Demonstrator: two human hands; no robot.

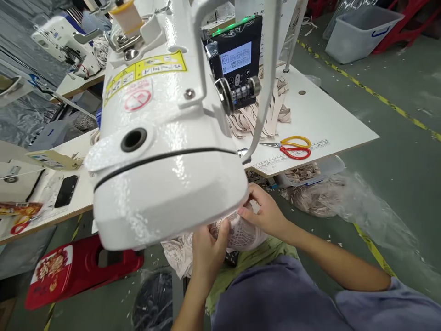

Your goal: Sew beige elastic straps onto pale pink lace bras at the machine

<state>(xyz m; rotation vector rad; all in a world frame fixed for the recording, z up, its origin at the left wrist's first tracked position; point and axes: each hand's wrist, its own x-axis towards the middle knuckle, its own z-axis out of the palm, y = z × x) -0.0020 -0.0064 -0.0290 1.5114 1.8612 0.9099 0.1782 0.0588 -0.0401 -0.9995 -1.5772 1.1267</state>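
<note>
Below the head of a white sewing machine (172,193), both my hands grip a piece of pale pink lace fabric (241,234). My left hand (210,246) pinches it with the thumb on top, while the fingertips are partly hidden by the machine. To the right, my right hand (263,211) holds the lace between thumb and fingers close to the machine's edge. More lace (179,253) hangs down left of my left hand. The needle and presser foot are hidden behind the machine head.
Red and yellow scissors (292,147) lie on the white table (330,115) near beige fabric strips (275,110). A control panel (237,59) is lit. At left are a black phone (66,191) and a red stool (86,269). A plastic bin (361,34) stands at the back right.
</note>
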